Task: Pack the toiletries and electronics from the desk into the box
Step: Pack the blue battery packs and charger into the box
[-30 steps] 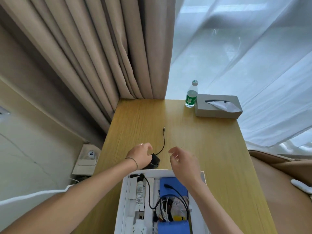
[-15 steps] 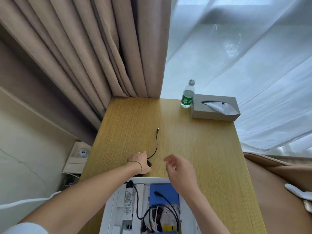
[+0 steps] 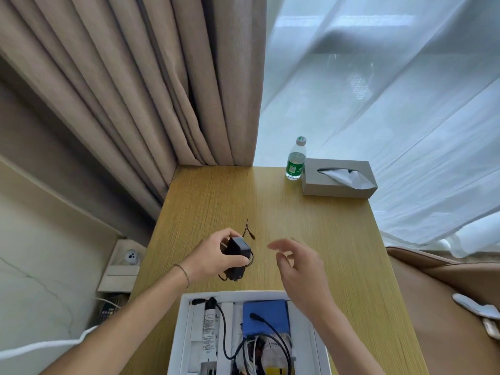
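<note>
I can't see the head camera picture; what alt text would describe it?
A person's left hand grips a small black charger block with a trailing black cable above a light wooden desk, while the open right hand hovers beside it. A white box of packed items sits nearest the person.

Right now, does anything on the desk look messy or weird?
Not much. The left hand holds a black charger above the desk, and its thin cable trails loose instead of being coiled. Cables in the white box look tangled. Nothing is spilled or broken.
</note>
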`<state>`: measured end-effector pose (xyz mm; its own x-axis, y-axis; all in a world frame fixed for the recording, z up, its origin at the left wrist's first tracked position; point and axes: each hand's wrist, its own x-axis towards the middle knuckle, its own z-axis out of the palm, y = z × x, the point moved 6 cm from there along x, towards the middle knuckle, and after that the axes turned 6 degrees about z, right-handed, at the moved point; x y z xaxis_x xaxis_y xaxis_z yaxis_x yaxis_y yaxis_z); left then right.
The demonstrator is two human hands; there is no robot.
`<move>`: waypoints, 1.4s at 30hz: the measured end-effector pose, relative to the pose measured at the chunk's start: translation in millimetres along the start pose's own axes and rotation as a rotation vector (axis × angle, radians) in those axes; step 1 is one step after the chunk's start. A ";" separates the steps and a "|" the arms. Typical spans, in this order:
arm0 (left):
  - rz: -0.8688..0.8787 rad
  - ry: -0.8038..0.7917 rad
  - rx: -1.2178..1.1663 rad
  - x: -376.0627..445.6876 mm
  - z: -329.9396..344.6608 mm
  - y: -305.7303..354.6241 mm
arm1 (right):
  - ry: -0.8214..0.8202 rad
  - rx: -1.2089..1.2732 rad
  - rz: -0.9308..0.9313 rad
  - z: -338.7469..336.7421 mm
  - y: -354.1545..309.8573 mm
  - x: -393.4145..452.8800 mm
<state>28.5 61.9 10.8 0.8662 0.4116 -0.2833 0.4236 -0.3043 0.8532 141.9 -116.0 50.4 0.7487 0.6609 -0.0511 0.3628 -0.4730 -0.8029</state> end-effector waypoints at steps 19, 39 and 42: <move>0.029 -0.157 -0.837 -85.8 -15.0 31.7 | -0.249 -0.272 -0.317 23.8 -60.4 1.1; -0.109 -0.068 -0.314 -107.7 -27.3 1.6 | -0.368 -0.456 -0.253 40.6 -63.8 -44.3; -0.056 -0.036 -0.267 -109.2 -31.5 -2.5 | -0.432 -0.520 -0.244 47.6 -65.5 -53.1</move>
<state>-75.5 44.8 53.5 0.8543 0.3891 -0.3446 0.3903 -0.0425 0.9197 51.9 -92.4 77.4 0.3648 0.9040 -0.2229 0.7898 -0.4273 -0.4401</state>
